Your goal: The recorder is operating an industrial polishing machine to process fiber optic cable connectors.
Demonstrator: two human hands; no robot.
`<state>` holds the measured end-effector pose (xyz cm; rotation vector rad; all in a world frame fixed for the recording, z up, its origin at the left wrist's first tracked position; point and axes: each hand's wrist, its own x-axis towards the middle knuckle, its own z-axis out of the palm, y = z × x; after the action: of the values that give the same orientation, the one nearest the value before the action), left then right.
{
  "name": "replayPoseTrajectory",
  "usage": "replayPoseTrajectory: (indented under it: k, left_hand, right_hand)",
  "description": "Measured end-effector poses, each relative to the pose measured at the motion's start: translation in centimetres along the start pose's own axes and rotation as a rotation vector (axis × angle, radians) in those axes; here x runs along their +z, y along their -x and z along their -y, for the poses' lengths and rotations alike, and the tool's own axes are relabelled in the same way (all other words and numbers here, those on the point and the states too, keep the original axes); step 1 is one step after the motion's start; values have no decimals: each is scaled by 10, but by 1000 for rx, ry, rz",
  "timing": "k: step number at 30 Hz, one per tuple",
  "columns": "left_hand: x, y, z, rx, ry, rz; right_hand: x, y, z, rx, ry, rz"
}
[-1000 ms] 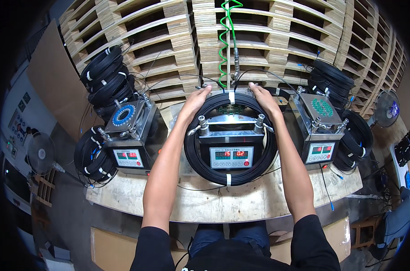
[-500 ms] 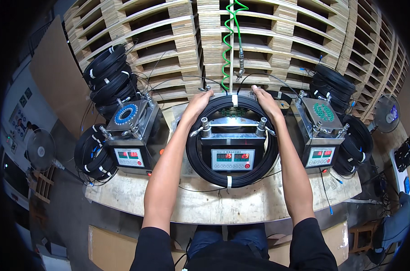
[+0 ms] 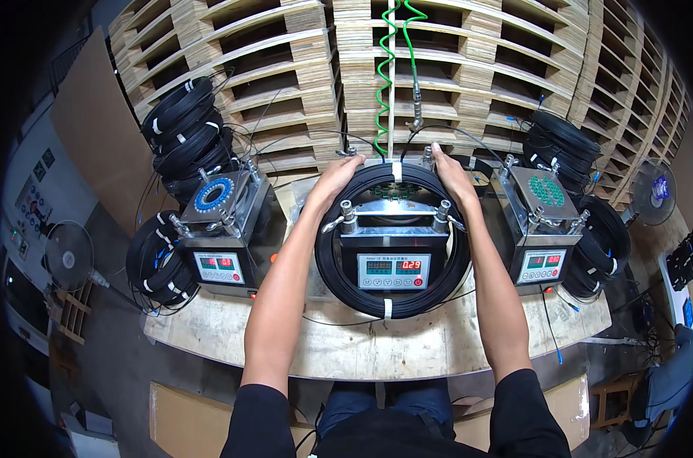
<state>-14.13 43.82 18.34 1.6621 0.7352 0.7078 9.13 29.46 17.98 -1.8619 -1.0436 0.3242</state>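
You're in a short-sleeved black shirt. Left sleeve and right sleeve match: black, loose cut, hems ending around the elbows. Your forearms are bare below that; left hand and right hand bare too. Your dark blue jeans, both legs, show past the near edge of the tabletop. Thin black cord beside your left side; can't tell if it's attached to you.

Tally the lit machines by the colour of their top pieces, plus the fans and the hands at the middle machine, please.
Machine with blue pieces: 1
Machines with green pieces: 2
Fans: 2
Hands: 2
Total: 7
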Motion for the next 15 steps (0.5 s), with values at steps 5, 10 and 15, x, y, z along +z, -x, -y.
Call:
replayPoseTrajectory:
  k: [5,10,15]
  left_hand:
    - [-1,4,-2,17,-26,-13]
    - [0,1,-1,6,-68,-44]
    - [-4,-3,3,23,-55,11]
  right_hand:
    - [0,0,-1,-37,-101,44]
    - [-1,-5,-7,-42,-166,69]
    - [0,0,-3,-67,-188,42]
